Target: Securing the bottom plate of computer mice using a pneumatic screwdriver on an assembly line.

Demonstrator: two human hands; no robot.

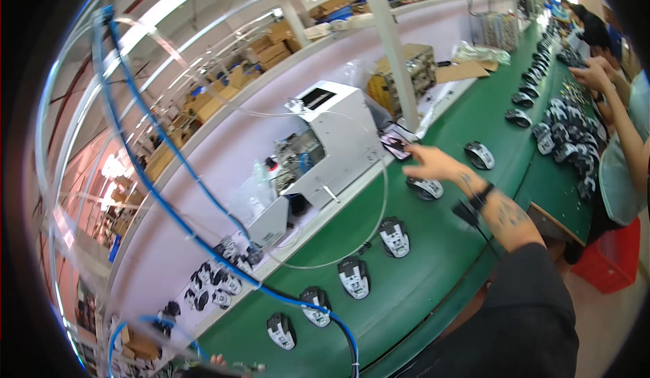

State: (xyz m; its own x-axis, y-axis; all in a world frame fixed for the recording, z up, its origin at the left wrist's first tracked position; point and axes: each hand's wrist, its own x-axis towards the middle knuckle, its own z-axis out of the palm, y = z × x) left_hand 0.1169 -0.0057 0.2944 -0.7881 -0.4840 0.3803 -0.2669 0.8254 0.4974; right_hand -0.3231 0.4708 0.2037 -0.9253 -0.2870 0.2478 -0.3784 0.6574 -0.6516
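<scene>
My right hand (pixel 433 164), with a dark band on the wrist, stretches over the green conveyor belt (pixel 440 249). Its index finger points at a phone (pixel 395 144) with a lit screen, on the ledge; whether the fingertip touches it I cannot tell. Nothing shows in that hand. Just below it lies a partly assembled computer mouse (pixel 426 188), black and white. More such mice, like this one (pixel 354 278), lie spaced along the belt. Only some fingertips of my left hand (pixel 217 360) show at the bottom edge, near a small metal fitting (pixel 252 367); its grip is hidden.
A white machine (pixel 342 124) stands beside the belt. A blue hose (pixel 203 237) hangs across the left side and crosses the belt. Loose mouse parts (pixel 211 283) lie on the ledge. At right, co-workers (pixel 599 73) sit by a pile of mice (pixel 565 131) and a red bin (pixel 609 256).
</scene>
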